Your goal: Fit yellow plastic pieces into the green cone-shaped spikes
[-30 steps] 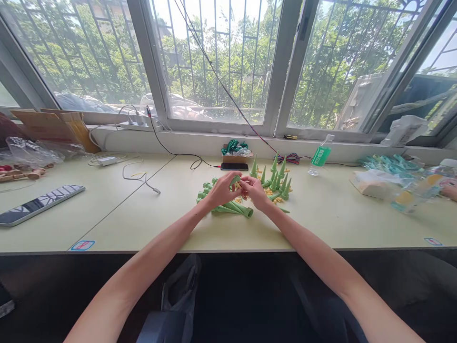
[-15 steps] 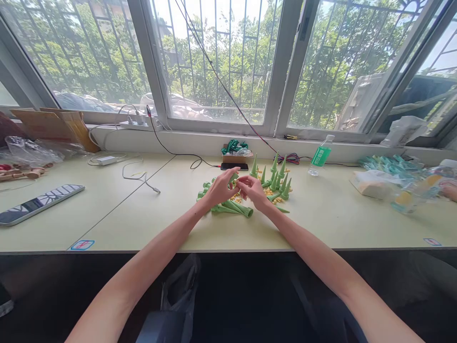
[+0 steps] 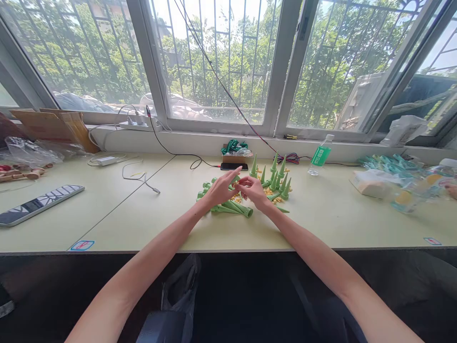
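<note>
Above the pile my left hand (image 3: 222, 187) is closed around a green plastic cone-shaped piece (image 3: 234, 179), only partly visible between the hands. My right hand (image 3: 254, 189) meets it there with its fingers pinched at the piece; a small yellowish part may be between them, mostly hidden. Several pointed green spikes (image 3: 274, 164) stand upright just beyond the right hand. Small yellow plastic parts (image 3: 268, 191) are scattered among them. Long green hollow cones (image 3: 237, 208) lie under and in front of the left hand, with more green pieces (image 3: 206, 185) to its left.
Behind the pile are a black phone (image 3: 234, 166) and a small box (image 3: 243, 159) of green material. A water bottle (image 3: 320, 156) stands right of the spikes; tissues (image 3: 373, 184) lie farther right. Cables (image 3: 143, 178) and a tablet-like device (image 3: 43, 204) are left. Another person's hand (image 3: 451, 189) shows at the right edge.
My hands stay together in almost the same spot, with only slight finger movement around the green piece. Nothing else on the table has visibly moved.
</note>
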`<state>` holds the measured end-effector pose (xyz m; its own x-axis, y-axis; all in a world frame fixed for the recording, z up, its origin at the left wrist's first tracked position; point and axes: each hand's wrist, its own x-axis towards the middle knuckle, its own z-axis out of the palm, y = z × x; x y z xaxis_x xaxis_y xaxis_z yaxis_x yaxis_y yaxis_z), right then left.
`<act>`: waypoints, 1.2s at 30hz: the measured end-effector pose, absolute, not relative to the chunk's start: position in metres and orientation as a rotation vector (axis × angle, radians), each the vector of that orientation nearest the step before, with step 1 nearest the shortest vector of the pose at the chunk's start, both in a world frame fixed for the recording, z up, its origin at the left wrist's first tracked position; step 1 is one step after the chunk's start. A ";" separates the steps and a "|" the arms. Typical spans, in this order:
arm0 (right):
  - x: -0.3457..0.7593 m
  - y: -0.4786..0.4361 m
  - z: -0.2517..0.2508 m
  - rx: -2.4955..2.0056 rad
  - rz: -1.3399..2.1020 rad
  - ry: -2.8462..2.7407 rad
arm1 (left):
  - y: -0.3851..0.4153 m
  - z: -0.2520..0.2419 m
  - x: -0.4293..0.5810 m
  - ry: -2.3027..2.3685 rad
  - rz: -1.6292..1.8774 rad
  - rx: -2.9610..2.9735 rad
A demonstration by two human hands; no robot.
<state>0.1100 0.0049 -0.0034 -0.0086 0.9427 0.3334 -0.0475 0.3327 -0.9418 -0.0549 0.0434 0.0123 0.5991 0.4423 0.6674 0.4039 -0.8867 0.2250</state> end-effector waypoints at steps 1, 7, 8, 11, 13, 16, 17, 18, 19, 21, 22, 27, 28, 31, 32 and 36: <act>0.110 0.005 -0.004 -0.919 0.978 -1.332 | 0.044 0.012 -0.055 0.716 1.166 2.771; 0.110 0.005 -0.004 -0.931 0.888 -1.374 | 0.046 0.010 -0.054 0.668 1.182 2.764; 0.110 0.005 -0.005 -0.928 0.873 -1.389 | 0.046 0.010 -0.053 0.667 1.185 2.762; 0.111 0.005 -0.006 -0.920 0.838 -1.425 | 0.046 0.009 -0.053 0.661 1.179 2.759; 0.111 0.005 -0.007 -0.915 0.820 -1.439 | 0.046 0.009 -0.053 0.654 1.176 2.756; 0.112 0.006 -0.008 -0.917 0.771 -1.450 | 0.045 0.010 -0.053 0.637 1.186 2.747; 0.112 0.006 -0.008 -0.921 0.750 -1.452 | 0.045 0.010 -0.052 0.633 1.194 2.743; 0.112 0.006 -0.008 -0.927 0.730 -1.456 | 0.044 0.011 -0.052 0.631 1.202 2.740; 0.112 0.005 -0.008 -0.938 0.709 -1.460 | 0.044 0.011 -0.052 0.632 1.209 2.738; 0.112 0.005 -0.008 -0.963 0.671 -1.469 | 0.044 0.011 -0.052 0.639 1.217 2.737; 0.112 0.005 -0.009 -0.974 0.654 -1.473 | 0.044 0.011 -0.051 0.643 1.220 2.736; 0.111 0.005 -0.008 -0.978 0.623 -1.488 | 0.043 0.011 -0.050 0.626 1.248 2.737; 0.111 0.005 -0.008 -0.975 0.624 -1.493 | 0.043 0.011 -0.049 0.622 1.251 2.740; 0.111 0.004 -0.007 -0.969 0.627 -1.505 | 0.043 0.011 -0.049 0.618 1.244 2.742; 0.111 0.004 -0.007 -0.968 0.629 -1.506 | 0.043 0.011 -0.049 0.618 1.241 2.740; 0.110 0.003 -0.007 -0.966 0.622 -1.507 | 0.043 0.010 -0.049 0.625 1.234 2.724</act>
<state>0.1104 0.0031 -0.0066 0.0239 0.8457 0.5332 0.2233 0.5154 -0.8274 -0.0492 0.0428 0.0103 0.5906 0.3990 0.7014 0.3293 -0.9127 0.2419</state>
